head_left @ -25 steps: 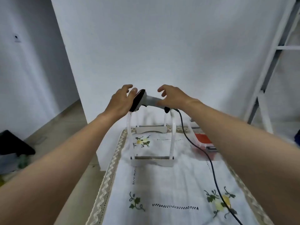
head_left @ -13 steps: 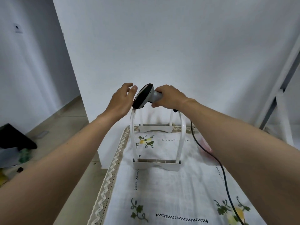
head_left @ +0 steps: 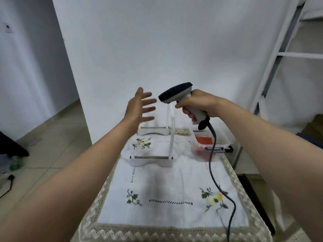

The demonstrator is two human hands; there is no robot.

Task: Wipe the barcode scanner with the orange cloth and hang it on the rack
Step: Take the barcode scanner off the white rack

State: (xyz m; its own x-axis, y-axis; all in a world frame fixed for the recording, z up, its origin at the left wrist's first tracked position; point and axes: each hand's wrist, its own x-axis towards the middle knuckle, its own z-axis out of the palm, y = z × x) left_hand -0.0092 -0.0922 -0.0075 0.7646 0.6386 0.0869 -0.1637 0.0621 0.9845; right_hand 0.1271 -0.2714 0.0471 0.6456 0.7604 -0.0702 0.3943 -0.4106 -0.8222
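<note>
White walls [head_left: 174, 41] back our table [head_left: 174, 231], where the rack [head_left: 151, 161] stands near the far edge. Our right hand [head_left: 197, 105] grips the scanner [head_left: 176, 94] by its handle above the rack; our left hand [head_left: 138, 109] hovers just beside it, fingers spread.

Single wide head view, close above the worktop [head_left: 157, 182], forward and down, white wall [head_left: 174, 41] at 12 o'clock.
</note>
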